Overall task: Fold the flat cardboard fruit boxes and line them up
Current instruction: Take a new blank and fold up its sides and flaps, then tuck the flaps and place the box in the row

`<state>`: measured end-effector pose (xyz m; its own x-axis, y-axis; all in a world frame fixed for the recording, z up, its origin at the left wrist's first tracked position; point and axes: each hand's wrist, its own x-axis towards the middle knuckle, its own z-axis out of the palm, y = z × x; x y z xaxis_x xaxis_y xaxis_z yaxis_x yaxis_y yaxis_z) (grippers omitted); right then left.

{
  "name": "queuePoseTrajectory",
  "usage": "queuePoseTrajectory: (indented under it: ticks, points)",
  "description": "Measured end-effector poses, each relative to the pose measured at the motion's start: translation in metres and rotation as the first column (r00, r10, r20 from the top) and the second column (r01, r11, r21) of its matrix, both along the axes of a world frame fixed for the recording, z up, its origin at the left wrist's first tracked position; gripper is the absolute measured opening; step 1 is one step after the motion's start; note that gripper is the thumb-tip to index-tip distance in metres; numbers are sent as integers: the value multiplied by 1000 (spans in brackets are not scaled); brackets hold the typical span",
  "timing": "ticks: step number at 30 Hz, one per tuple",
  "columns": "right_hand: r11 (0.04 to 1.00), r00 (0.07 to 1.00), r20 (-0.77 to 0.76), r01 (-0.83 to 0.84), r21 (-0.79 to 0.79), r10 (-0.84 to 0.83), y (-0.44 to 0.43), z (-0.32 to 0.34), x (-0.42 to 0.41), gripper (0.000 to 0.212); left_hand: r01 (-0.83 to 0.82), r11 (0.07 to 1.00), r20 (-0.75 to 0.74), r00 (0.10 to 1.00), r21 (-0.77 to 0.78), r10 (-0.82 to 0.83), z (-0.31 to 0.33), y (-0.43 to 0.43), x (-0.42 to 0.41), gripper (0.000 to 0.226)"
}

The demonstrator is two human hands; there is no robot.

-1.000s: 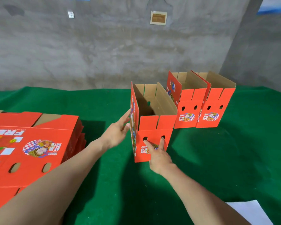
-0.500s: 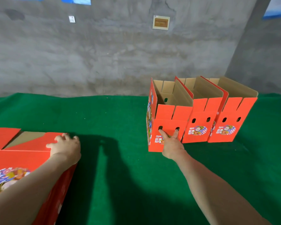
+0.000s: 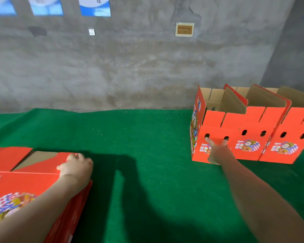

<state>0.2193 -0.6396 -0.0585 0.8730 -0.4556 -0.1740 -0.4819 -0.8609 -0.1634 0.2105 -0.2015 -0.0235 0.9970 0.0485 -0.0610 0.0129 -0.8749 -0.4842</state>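
Three folded red fruit boxes stand side by side at the right, tops open. My right hand (image 3: 217,151) presses with straight, spread fingers on the front of the leftmost box (image 3: 215,122), just under its two handle holes. That box touches the middle box (image 3: 247,128), which touches the right box (image 3: 291,125). At the lower left lies a stack of flat red boxes (image 3: 25,186). My left hand (image 3: 75,166) lies on the top one, its fingers curled over the far right edge.
Everything sits on a table covered in green cloth (image 3: 139,137). A bare concrete wall (image 3: 130,67) rises right behind the table and the boxes. Open cloth lies between the stack and the row.
The leftmost folded box slid back and right until it joined the other two, with my right hand pushing it. My left hand left that box and moved onto the flat stack.
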Motion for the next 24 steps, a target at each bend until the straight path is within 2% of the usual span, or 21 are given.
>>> queuePoseTrajectory:
  ticks: [8,12,14,17,19,21,24]
  points:
    - [992,995,-64,82,92,-76,17,7,2,91,8,994,-26,1000,-109,-11,8,2,-6,42]
    - [986,1000,11,21,163,-23,58,15,-3,79,53,955,2,998,-291,-55,8,14,-6,31]
    - [964,995,91,-51,263,28,94,18,-14,72,113,898,56,994,-425,-98,6,22,-8,38]
    - [869,969,160,-242,431,191,169,11,-47,61,158,782,124,987,-603,-104,11,35,-30,56]
    - [777,934,176,-357,518,312,222,-3,-75,54,149,740,172,984,-656,-46,15,54,-55,63]
    - [697,900,186,-425,578,394,271,-15,-104,49,135,749,225,974,-649,19,18,83,-82,64]
    - [604,870,214,-468,646,445,332,-19,-141,43,22,777,254,950,-629,179,28,135,-116,63]
